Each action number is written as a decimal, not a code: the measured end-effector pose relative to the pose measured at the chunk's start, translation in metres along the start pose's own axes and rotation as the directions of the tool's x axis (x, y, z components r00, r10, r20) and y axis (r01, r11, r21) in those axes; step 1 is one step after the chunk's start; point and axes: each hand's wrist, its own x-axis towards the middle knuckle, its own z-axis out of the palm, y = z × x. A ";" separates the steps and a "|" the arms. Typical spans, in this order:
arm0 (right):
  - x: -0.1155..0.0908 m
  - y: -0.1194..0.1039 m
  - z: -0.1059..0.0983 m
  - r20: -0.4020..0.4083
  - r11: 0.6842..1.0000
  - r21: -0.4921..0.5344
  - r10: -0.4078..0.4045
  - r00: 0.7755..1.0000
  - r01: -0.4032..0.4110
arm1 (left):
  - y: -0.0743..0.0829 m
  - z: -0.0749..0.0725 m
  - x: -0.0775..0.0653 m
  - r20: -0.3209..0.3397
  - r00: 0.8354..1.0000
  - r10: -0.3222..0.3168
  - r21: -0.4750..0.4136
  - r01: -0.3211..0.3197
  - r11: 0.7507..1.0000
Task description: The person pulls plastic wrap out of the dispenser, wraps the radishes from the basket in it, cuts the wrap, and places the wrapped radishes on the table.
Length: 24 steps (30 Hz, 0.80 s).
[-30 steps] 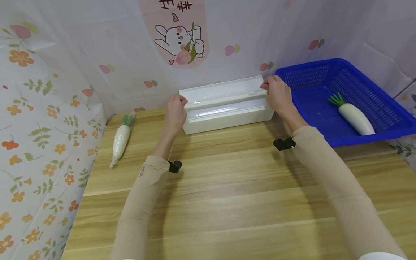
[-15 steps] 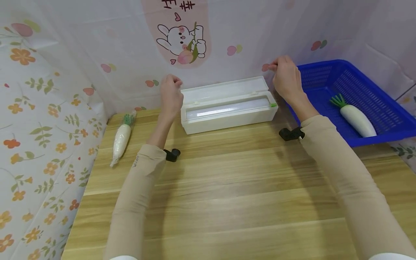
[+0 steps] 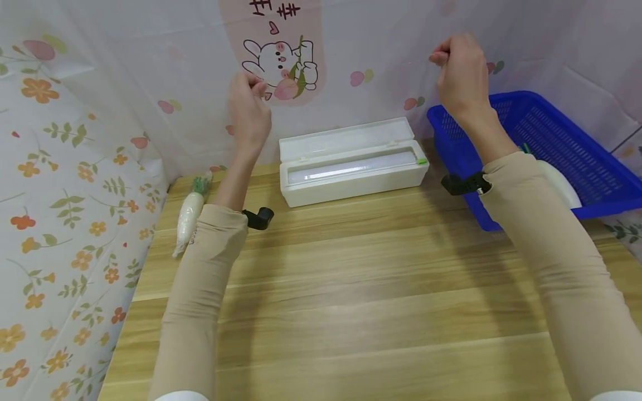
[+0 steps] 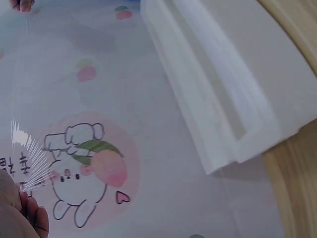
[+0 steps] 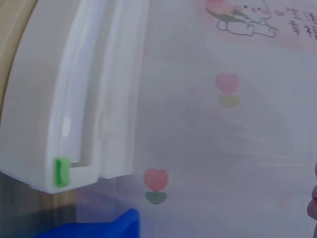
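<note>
Left hand (image 3: 249, 114) and right hand (image 3: 463, 78) pinch clear film (image 4: 33, 167) in closed grips; even, level tension should limit creasing.

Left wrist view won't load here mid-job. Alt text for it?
The left hand, at lower left, pinches clear film that runs up toward the right hand at the top edge. On the right, an open white box sits on a wooden table, beside a rabbit-print sheet.

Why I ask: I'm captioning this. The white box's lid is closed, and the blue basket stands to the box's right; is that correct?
Not quite: the lid is open, raised behind the white box, as the head view shows. The blue basket does stand to its right.
</note>
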 end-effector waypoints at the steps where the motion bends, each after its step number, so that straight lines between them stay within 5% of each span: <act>1: 0.002 -0.001 -0.002 -0.019 1.000 0.002 -0.007 1.000 0.007 | 0.003 -0.002 0.003 -0.014 1.000 0.000 -0.005 0.000 1.000; 14: 0.023 -0.020 -0.024 -0.159 0.999 0.018 -0.035 0.987 0.039 | 0.028 -0.023 0.020 -0.096 0.995 -0.002 -0.132 -0.011 0.991; 24: -0.003 -0.025 -0.043 -0.174 0.990 0.040 -0.125 0.977 0.134 | 0.034 -0.038 -0.002 -0.054 0.993 0.104 -0.234 -0.114 0.966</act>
